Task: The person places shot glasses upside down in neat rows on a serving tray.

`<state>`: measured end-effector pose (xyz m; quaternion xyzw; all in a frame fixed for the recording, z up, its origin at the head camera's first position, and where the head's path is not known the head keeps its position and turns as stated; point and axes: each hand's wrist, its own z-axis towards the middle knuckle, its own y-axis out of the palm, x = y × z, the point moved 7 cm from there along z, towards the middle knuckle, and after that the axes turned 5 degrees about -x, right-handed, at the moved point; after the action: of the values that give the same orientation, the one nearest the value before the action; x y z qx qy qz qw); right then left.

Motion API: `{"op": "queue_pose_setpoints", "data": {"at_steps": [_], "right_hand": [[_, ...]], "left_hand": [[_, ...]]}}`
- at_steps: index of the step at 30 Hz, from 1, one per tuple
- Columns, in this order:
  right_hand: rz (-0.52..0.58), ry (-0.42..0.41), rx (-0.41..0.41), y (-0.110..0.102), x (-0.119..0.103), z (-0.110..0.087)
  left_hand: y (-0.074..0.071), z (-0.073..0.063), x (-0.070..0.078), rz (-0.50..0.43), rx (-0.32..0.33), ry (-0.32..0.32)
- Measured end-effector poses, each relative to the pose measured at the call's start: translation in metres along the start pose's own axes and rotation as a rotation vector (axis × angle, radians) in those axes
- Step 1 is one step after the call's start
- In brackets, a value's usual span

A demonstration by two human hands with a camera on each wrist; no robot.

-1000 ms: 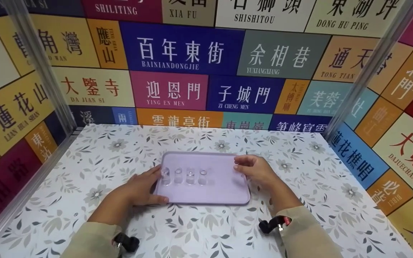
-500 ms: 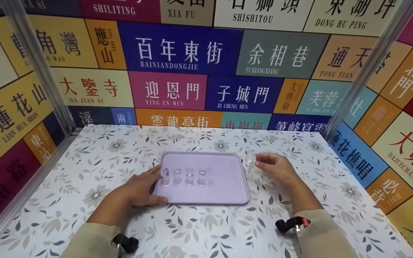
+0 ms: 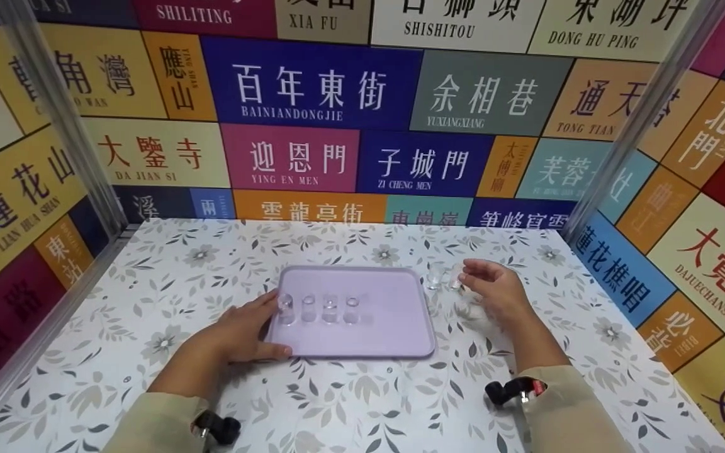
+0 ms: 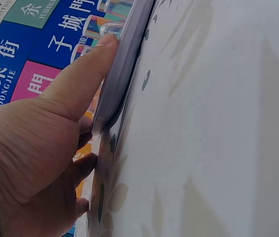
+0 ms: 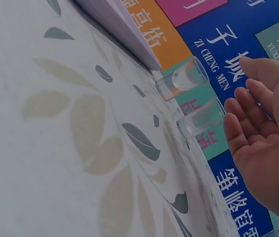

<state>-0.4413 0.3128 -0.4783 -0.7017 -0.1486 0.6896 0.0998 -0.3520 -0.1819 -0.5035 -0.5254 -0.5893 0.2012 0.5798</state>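
In the head view, a lilac tray (image 3: 394, 321) lies on the patterned table. Several small clear glasses (image 3: 330, 310) stand in a row on its left half. My left hand (image 3: 240, 330) rests against the tray's left side, the thumb along the front rim; in the left wrist view that thumb (image 4: 80, 81) lies straight on the edge. Just right of the tray, two more clear glasses (image 5: 183, 79) stand on the table. Beside the farther-right glass (image 5: 201, 118) is my right hand (image 3: 494, 286), its fingers loosely bent and holding nothing. Whether a fingertip touches that glass I cannot tell.
The floral tabletop (image 3: 350, 402) meets a back wall of coloured place-name panels (image 3: 312, 82). Clear upright posts stand at the left (image 3: 67, 119) and right (image 3: 646, 119) corners. Part of another clear object (image 5: 277, 231) shows at the right wrist view's lower edge.
My right hand has moved right, from over the tray's right edge to the table beside it, where two glasses now show. The left hand and tray stay in place.
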Motion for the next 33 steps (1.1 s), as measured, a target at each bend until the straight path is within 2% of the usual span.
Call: {"op": "queue_pose_setpoints", "data": {"at_steps": [8,13,18,25,33], "right_hand": [[0.021,0.053,0.052,-0.009,0.011,0.008],[0.006,0.049,0.064,-0.009,0.020,0.015],[-0.016,0.058,0.039,-0.004,0.031,0.022],[-0.153,0.101,-0.027,0.004,0.039,0.024],[-0.264,0.091,-0.033,0.007,0.035,0.027]], "left_hand": [[0.001,0.001,-0.002,-0.002,-0.010,-0.014],[0.001,0.000,0.000,-0.002,-0.015,-0.013],[0.000,0.000,0.000,-0.002,-0.013,-0.011],[-0.002,-0.001,0.001,0.023,0.003,0.023],[-0.002,-0.002,0.002,0.020,-0.005,0.011]]}}
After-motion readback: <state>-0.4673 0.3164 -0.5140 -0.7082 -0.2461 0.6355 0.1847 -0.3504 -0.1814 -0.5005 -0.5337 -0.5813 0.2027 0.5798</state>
